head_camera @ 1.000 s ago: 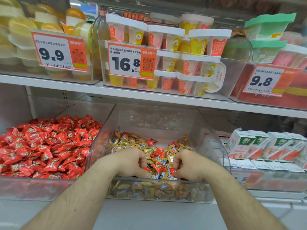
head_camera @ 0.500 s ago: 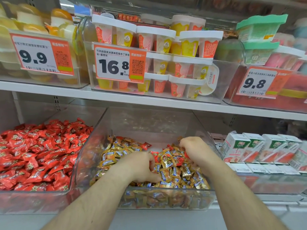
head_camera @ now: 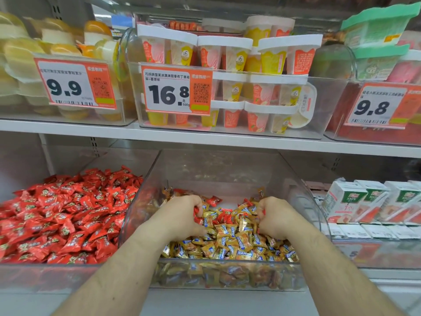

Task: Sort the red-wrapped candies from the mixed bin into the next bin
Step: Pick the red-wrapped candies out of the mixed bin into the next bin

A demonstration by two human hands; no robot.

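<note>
Moved: since half a second ago the left hand (head_camera: 182, 216) has shifted back toward 12 o'clock in the mixed bin (head_camera: 227, 275), level with the right hand (head_camera: 276, 218).
Left grip: fingers curled round red-wrapped candies (head_camera: 224, 214), red showing at the knuckles.
Right grip: curled too, a sliver of red at the fingertips (how many pieces cannot be told).
Done: the next bin (head_camera: 20, 278), at 9 o'clock, is heaped with red.
Left: a few reds lie among the gold candies (head_camera: 230, 245) between the hands and toward 12 o'clock; both handfuls are not yet carried over.
</note>
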